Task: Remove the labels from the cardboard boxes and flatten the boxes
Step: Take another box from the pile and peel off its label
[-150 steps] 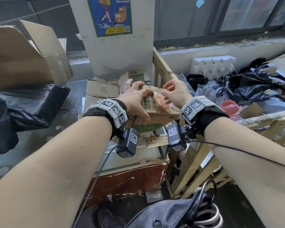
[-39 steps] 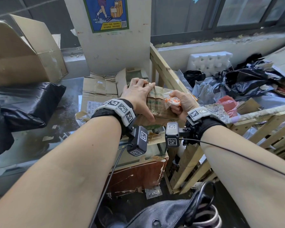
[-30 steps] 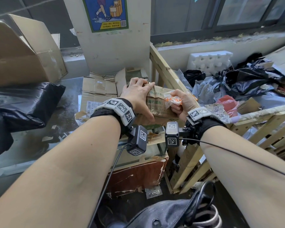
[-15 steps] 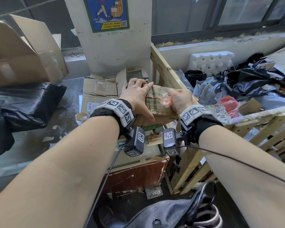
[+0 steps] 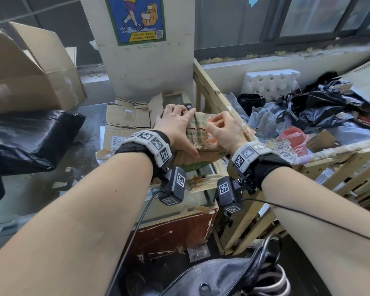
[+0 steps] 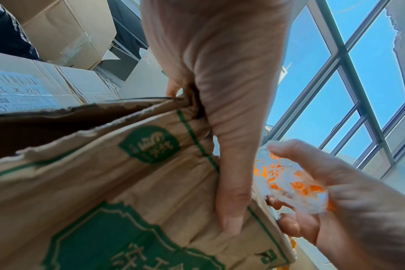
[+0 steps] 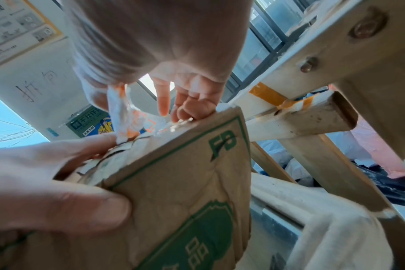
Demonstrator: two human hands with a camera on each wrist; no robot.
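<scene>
Looking down from the head view, the cardboard box (image 5: 198,137) sits on the wooden crate's (image 5: 207,86) left rail, both hands on its top. The left hand (image 5: 175,129) clamps the box from the left, fingers over the far edge and thumb on the near face. The right hand (image 5: 224,131) sits at the box's right end, nearer the label (image 5: 212,139), fingers curled round it.

From the left wrist, the thumb (image 6: 231,191) presses flat on the box's green-printed face (image 6: 127,182); the crumpled white-and-orange label (image 6: 289,182) lies just right of it, in the right hand's (image 6: 335,201) curled fingers.

From the right wrist, the label (image 7: 123,113) rises from the box's top edge (image 7: 185,164), still stuck there; peeling likely continues along that edge.
</scene>
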